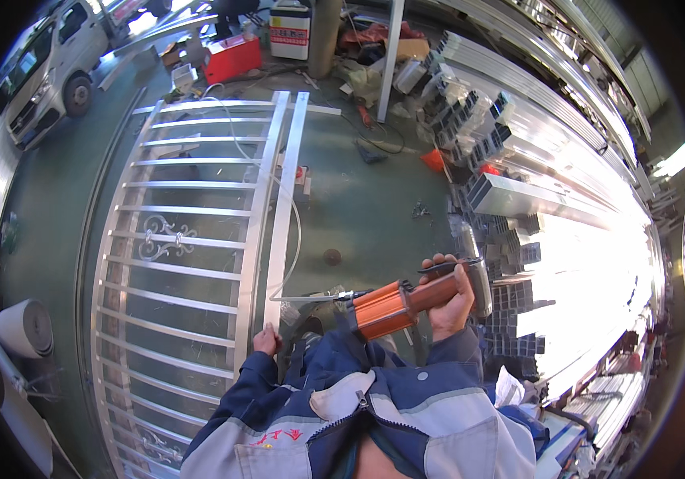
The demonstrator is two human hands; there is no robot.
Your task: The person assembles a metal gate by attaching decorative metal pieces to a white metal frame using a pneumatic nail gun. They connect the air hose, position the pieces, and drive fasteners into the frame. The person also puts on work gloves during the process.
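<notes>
My right hand [450,307] is wrapped round the handle of an orange-brown air rivet gun [386,311]. Its silver barrel [474,271] lies crosswise beyond my fingers, and a pale air hose [298,239] joins the cylinder end. My left hand [267,340] is closed at the near end of a long silver metal bar [285,207]. This bar lies just right of a silver railing panel [250,239] with many crosspieces, a narrow gap between them. A scrolled metal ornament [165,238] sits among the panel's crosspieces.
Stacked metal tubes [550,144] fill the right side, some with ends jutting inward. At the back stand a red box [232,58], a white container [290,30] and a post [391,60]. A white truck [51,72] is at the far left; a white roll [25,328] lies nearer.
</notes>
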